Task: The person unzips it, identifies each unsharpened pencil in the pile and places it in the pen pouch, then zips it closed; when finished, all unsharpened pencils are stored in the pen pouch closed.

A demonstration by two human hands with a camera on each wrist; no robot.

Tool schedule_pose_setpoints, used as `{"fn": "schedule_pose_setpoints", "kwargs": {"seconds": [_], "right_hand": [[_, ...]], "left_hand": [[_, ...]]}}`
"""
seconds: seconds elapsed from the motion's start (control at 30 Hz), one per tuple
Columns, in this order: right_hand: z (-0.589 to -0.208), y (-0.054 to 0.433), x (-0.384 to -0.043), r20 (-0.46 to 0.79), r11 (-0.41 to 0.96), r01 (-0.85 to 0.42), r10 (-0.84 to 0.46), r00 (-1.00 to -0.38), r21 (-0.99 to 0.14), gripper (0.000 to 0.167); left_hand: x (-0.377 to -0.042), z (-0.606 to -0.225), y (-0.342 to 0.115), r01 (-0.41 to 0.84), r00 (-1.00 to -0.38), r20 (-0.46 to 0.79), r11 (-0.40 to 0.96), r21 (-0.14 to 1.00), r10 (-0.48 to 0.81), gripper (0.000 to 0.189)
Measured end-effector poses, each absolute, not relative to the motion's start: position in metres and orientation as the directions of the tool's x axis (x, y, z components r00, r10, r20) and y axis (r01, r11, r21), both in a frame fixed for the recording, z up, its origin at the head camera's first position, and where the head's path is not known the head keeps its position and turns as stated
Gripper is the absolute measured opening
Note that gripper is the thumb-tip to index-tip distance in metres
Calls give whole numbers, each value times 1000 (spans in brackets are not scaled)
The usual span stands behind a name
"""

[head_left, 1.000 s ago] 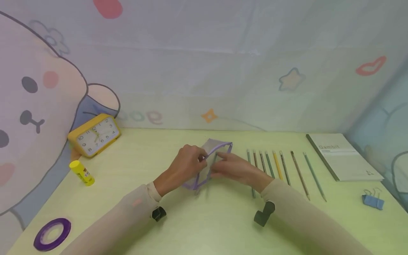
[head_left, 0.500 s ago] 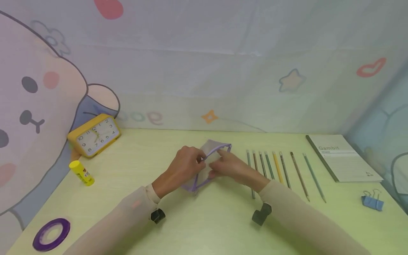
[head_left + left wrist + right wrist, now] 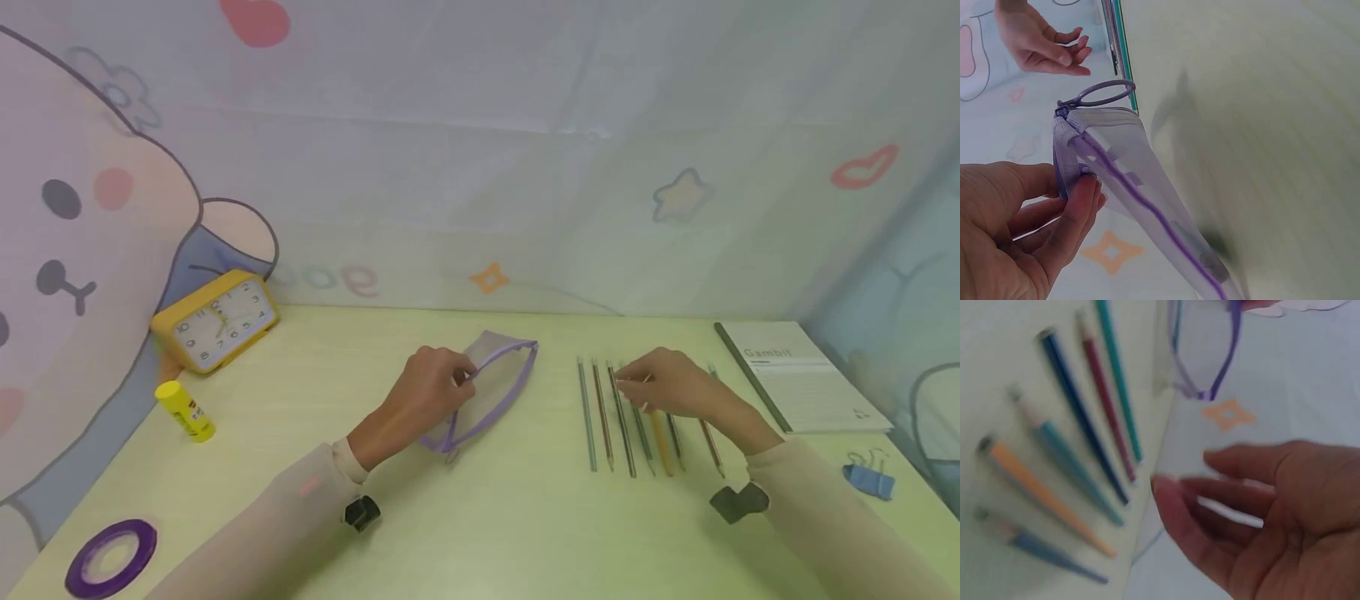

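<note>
The purple-edged translucent zip pencil pouch point(image 3: 498, 398) is held at its rim by my left hand point(image 3: 422, 390), thumb against fingers, with its mouth spread wide. In the left wrist view, the zipper's ring pull point(image 3: 1107, 94) sticks out at one end, and a dark shape shows faintly through the pouch wall. My right hand point(image 3: 667, 383) hovers over the row of pencils point(image 3: 602, 421), holding nothing. From the right wrist view, its thumb and fingers are apart, beyond the ends of the pencils. A yellow pencil point(image 3: 660, 440) lies partly hidden under it.
A notepad point(image 3: 813, 379) and a blue binder clip point(image 3: 870, 482) lie at the right. On the left are a yellow clock point(image 3: 217, 321), a glue stick point(image 3: 185, 411) and a purple tape roll point(image 3: 112, 560). A printed cloth hangs behind the table.
My right hand has released a pencil inside the pouch, come out of it and swung right over the pencil row. The left hand keeps its grip on the rim.
</note>
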State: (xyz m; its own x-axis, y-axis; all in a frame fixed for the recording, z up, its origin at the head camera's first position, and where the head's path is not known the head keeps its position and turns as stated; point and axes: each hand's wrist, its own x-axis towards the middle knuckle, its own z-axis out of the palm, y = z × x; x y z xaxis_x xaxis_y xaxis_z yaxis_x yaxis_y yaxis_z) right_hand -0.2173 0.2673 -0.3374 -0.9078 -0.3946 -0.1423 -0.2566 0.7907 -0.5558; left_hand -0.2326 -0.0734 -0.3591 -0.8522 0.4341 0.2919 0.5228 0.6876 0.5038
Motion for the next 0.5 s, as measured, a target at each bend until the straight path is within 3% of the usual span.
{"fn": "schedule_pose_setpoints", "kwargs": {"seconds": [0.17, 0.37, 0.5], "right_hand": [[-352, 282, -211, -43, 881, -283, -322, -946, -379, 35], [-361, 281, -208, -92, 910, -220, -268, -959, -352, 35], [-369, 280, -210, -146, 921, -179, -241, -959, -345, 18]], "left_hand": [[-233, -357, -74, 526, -850, 280, 688, 500, 445, 23], [-233, -358, -73, 524, -851, 270, 697, 490, 450, 22], [-233, -359, -72, 528, -848, 265, 694, 490, 459, 23]]}}
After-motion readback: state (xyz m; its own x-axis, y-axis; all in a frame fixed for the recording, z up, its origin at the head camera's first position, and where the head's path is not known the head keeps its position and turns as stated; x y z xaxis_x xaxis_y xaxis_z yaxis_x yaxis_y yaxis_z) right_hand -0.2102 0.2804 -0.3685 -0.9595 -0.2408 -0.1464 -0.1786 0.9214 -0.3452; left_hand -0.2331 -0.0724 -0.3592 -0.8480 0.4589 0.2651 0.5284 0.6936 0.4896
